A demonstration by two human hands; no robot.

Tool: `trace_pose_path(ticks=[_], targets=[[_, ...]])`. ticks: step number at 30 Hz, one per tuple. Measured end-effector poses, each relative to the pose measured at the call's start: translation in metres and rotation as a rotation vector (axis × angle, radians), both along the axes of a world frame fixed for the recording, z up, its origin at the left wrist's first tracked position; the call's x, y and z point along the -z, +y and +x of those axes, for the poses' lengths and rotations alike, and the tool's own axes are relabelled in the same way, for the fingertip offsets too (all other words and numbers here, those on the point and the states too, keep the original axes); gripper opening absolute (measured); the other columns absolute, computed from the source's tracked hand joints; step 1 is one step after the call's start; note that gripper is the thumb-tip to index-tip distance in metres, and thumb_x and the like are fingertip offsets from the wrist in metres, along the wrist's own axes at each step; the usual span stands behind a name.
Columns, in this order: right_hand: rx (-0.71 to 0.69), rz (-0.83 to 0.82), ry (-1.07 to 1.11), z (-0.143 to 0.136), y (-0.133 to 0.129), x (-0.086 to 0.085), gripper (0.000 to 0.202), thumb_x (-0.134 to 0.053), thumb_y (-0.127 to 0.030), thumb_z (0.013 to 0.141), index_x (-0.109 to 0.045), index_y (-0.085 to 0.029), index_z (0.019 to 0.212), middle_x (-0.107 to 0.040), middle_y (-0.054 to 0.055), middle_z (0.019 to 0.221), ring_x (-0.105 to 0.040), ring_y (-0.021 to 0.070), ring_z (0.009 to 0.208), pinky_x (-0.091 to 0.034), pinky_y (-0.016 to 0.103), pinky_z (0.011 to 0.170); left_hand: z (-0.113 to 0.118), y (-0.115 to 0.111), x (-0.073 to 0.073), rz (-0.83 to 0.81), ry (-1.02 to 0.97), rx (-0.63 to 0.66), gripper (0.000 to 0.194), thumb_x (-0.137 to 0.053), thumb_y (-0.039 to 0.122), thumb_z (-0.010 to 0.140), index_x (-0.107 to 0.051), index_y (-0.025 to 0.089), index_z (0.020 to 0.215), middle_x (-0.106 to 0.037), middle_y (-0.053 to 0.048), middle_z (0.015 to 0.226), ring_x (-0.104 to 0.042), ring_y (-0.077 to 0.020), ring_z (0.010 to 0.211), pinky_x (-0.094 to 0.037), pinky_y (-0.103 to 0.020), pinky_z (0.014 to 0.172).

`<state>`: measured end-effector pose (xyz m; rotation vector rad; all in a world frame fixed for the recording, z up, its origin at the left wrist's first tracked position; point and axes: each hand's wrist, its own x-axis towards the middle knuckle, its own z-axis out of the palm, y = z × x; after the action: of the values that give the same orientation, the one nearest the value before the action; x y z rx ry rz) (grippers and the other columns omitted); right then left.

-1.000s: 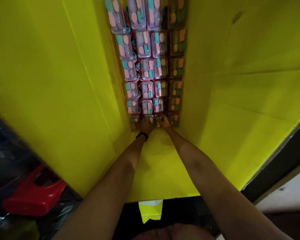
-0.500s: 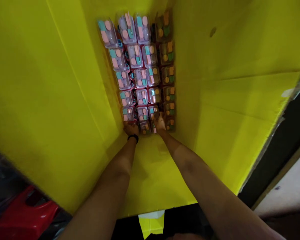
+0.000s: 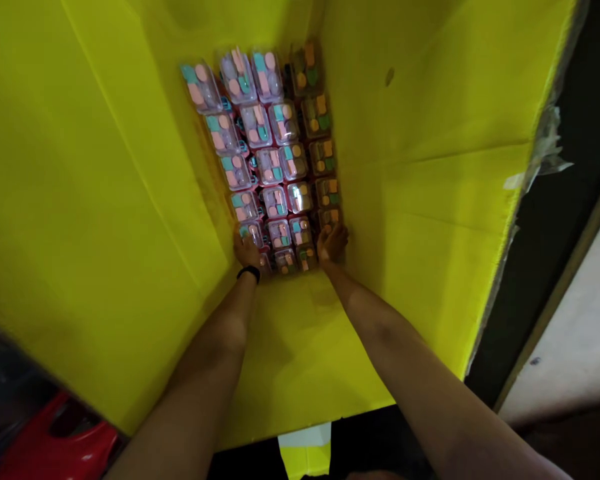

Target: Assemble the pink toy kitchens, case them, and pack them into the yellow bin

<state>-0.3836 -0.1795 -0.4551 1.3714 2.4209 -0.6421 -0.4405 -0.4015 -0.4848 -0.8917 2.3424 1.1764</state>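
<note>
At the near end of a deep yellow box, my left hand (image 3: 247, 249), with a black band (image 3: 249, 273) at the wrist, reaches along the left wall. Its fingers are apart and touch a clear plastic pack (image 3: 252, 232) of pink, teal and lilac pieces. My right hand (image 3: 333, 244) lies over the near end of the right column, fingers spread toward the right wall and partly in shadow. Just beyond it is another clear pack (image 3: 329, 217). Between the hands sit more packs, among them a near-row pack (image 3: 285, 261). What lies under my right palm is hidden.
Several rows of similar packs (image 3: 270, 165) cover the floor of the yellow box (image 3: 430, 220), whose high walls surround both arms. Torn clear tape (image 3: 550, 143) hangs at the right rim. Outside, at the lower left, is a red plastic object (image 3: 55, 443).
My right hand has moved right, from the third column onto the right column. My left hand has shifted up along the left wall. The view has turned slightly.
</note>
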Motion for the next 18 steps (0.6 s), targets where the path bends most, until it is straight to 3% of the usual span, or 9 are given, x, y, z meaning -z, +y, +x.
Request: trace_pose_path(ticks=[5,10,18], targets=[[-0.156,0.037,0.007,-0.003,0.023,0.006,0.055,-0.046,-0.019,0.096,-0.045,-0.008,0.15,-0.045,0.025,0.155,-0.039,0.031,0.146,-0.036,0.05,0.118,0.005,0.001,0.008,0.051,-0.048,-0.018,0.034,-0.068,0.03,0.094,-0.064,0.017,0.125,-0.068,-0.013,0.124,-0.065,-0.0243,0.115,-0.05,-0.038,0.105],[-0.127,0.009,0.011,-0.004,0.02,0.008,0.06,-0.045,-0.016,0.092,-0.044,-0.009,0.151,-0.048,0.024,0.153,-0.041,0.03,0.144,-0.039,0.048,0.116,0.011,-0.001,0.004,0.121,-0.074,-0.068,0.04,-0.066,0.031,0.095,-0.058,0.023,0.133,-0.067,-0.012,0.131,-0.066,-0.0232,0.117,-0.052,-0.038,0.103],[-0.073,0.061,-0.01,-0.006,0.018,0.018,0.059,-0.051,-0.017,0.088,-0.047,-0.007,0.147,-0.05,0.026,0.146,-0.043,0.0338,0.141,-0.039,0.053,0.116,-0.013,-0.007,0.01,0.332,-0.15,-0.079,0.053,-0.084,0.048,0.08,-0.065,0.026,0.125,-0.071,-0.008,0.126,-0.067,-0.0246,0.119,-0.058,-0.039,0.098]])
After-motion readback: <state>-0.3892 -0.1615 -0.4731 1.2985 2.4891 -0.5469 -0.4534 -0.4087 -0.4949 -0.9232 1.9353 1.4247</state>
